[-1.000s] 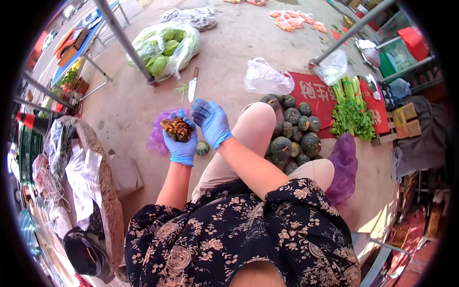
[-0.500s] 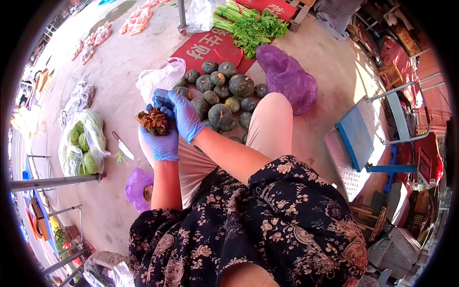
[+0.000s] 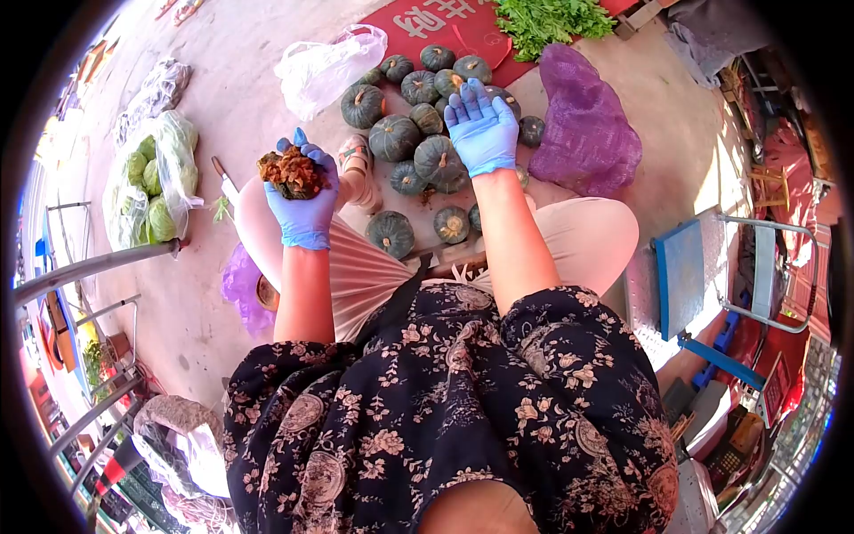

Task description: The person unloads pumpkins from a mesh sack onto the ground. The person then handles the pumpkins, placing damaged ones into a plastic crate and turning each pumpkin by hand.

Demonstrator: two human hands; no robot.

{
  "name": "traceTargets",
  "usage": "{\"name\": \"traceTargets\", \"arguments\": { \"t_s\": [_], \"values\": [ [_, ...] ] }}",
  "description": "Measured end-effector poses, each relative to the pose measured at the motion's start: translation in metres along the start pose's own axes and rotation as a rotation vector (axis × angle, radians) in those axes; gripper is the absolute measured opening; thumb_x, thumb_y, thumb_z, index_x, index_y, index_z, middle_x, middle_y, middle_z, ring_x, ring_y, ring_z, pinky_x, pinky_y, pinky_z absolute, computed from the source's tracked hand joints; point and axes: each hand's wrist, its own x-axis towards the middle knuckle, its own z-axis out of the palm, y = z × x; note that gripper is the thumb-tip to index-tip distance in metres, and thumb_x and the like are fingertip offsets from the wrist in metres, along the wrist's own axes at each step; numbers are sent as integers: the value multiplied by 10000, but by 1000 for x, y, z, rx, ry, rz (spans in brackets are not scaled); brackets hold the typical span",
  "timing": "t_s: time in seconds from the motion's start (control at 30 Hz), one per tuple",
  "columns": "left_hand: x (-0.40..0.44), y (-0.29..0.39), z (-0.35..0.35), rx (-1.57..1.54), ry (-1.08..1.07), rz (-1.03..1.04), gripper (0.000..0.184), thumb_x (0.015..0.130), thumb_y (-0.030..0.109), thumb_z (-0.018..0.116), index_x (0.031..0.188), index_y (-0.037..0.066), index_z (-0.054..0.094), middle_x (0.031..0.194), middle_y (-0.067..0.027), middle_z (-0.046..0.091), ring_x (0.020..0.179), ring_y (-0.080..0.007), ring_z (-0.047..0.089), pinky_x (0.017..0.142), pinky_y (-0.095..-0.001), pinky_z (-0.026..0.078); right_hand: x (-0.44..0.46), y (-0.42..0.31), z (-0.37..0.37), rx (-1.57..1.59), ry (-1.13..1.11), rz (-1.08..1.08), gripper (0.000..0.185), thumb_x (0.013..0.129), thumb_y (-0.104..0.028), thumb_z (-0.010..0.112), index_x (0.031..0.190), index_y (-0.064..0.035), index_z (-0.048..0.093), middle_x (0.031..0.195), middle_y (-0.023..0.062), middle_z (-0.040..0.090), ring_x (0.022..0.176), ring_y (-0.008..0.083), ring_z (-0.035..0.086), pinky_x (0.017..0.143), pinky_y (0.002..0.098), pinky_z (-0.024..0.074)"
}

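My left hand (image 3: 305, 214), in a blue glove, is closed around a brown, ragged clump (image 3: 290, 169) with a dark greenish underside; its exact kind is unclear. My right hand (image 3: 485, 133), also gloved in blue, is held out palm up with its fingers stretched and nothing in it. Dark green pumpkins (image 3: 394, 140) lie in a pile on the floor beneath and beside it. Between my knees, a few more pumpkins (image 3: 390, 233) rest on the floor. Near my left hand, a white plastic bag (image 3: 325, 71) lies by the pile.
A purple mesh sack (image 3: 587, 133) stands right of the pile, with leafy greens (image 3: 551, 22) behind. At left are a bag of cabbages (image 3: 156, 178), a knife (image 3: 229, 187), a metal rail (image 3: 98, 267) and a purple bag (image 3: 246, 285). A blue platform scale (image 3: 680, 280) stands at right.
My right hand has left the brown clump and swung right over the pumpkins, opening palm up. The left hand keeps hold of the clump. The camera view has tilted downward and my knees have spread.
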Motion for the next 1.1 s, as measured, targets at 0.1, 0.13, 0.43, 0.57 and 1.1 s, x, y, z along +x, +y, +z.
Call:
{"name": "traceTargets", "arguments": {
  "t_s": [0.1, 0.13, 0.43, 0.57, 1.1],
  "values": [
    [-5, -9, 1, -2, -18, -33, 240, 871, 211, 426, 1005, 77, 573, 1078, -107, 572, 833, -226, 540, 739, -356, 474, 0, 15, -3, 11, 10, 91, 384, 898, -305, 356, 1064, -44, 583, 953, 96, 615, 838, 279, 566, 804, 428, 442],
    [-11, -11, 5, -53, -24, -65, 245, 872, 226, 424, 1005, 82, 571, 1084, -109, 568, 840, -230, 541, 740, -357, 476, 1, 19, -2, -10, -18, 118, 383, 897, -300, 359, 1081, -47, 579, 952, 94, 619, 839, 274, 569, 808, 428, 443],
    [-67, 34, 12, -165, -126, 71, 264, 864, 297, 429, 972, 92, 557, 1091, -107, 552, 814, -228, 524, 732, -348, 461, -15, 136, 102, -66, -442, 487, 406, 900, -296, 372, 1183, -47, 522, 1020, 107, 625, 917, 250, 570, 864, 397, 428],
    [-98, 91, -14, -241, -185, 226, 308, 854, 334, 437, 999, 98, 571, 1001, -94, 562, 850, -230, 531, 766, -356, 469, -60, 264, 132, -485, -553, 725, 372, 886, -290, 413, 1108, -30, 560, 965, 94, 626, 852, 230, 582, 819, 357, 446],
    [-188, 252, -285, -228, 493, 814, 389, 897, 460, 380, 1018, 121, 526, 1009, -80, 598, 812, -229, 578, 695, -376, 514, -86, 521, -42, -1383, -128, 1165, 318, 843, -323, 452, 1033, -111, 595, 935, 53, 627, 778, 202, 581, 719, 324, 452]
  ]
}}
